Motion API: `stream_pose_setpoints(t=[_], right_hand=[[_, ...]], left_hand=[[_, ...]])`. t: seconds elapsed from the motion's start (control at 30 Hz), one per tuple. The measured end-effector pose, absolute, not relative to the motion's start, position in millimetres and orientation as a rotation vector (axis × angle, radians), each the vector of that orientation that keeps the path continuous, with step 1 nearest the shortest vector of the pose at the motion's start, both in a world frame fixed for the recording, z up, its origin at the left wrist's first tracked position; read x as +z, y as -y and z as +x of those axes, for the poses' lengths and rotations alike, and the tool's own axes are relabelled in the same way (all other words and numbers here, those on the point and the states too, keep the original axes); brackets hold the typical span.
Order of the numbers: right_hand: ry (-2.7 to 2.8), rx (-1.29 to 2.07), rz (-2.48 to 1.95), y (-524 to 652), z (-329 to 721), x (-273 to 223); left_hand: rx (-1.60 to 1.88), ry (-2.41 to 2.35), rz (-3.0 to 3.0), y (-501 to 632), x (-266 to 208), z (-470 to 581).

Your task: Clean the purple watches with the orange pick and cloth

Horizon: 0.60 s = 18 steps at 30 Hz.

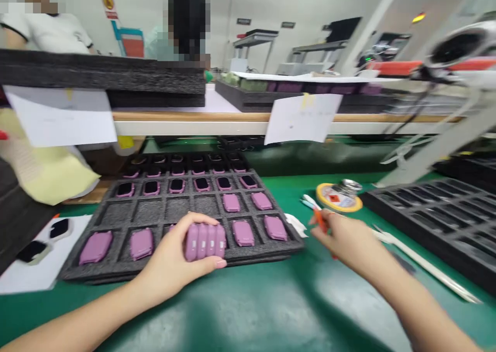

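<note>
My left hand (180,254) is closed around a row of several purple smartwatch cases (205,242) standing side by side, their edges facing me. It is over the front of a black foam tray (149,212), whose pockets hold more purple cases (243,232) and, farther back, purple watches with dark screens (201,184). To the right, my right hand (343,233) has its fingers closed on a slim orange tool (320,222); its exact kind is unclear. A blue-and-white tip (310,202) shows just beyond the fingers. I cannot tell whether it belongs to the same tool.
A yellow tape roll (339,197) lies behind my right hand. Another black foam tray (437,212) is at the right, beside a lamp arm (422,140). A shelf (194,127) with hanging papers crosses above. Two watches (60,229) rest on paper at left. Two people are beyond.
</note>
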State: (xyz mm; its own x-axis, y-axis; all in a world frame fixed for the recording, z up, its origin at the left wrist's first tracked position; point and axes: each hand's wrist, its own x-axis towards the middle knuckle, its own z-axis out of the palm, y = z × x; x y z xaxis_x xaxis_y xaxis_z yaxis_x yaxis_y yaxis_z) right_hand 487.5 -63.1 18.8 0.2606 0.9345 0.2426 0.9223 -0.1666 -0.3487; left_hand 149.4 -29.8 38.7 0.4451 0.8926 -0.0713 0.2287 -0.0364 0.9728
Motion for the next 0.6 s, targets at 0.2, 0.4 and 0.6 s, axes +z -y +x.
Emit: stream_pose_setpoints(t=[0.2, 0.4, 0.6], right_hand=[[1.7, 0.098, -1.331, 57, 414, 67], [1.754, 0.504, -0.927, 52, 341, 69], [1.984, 0.467, -0.851, 44, 315, 64]], left_hand=[[0.715, -1.005, 1.597, 28, 39, 147], [0.75, -0.934, 1.588, 29, 35, 147], [0.788, -0.875, 1.56, 30, 31, 149]])
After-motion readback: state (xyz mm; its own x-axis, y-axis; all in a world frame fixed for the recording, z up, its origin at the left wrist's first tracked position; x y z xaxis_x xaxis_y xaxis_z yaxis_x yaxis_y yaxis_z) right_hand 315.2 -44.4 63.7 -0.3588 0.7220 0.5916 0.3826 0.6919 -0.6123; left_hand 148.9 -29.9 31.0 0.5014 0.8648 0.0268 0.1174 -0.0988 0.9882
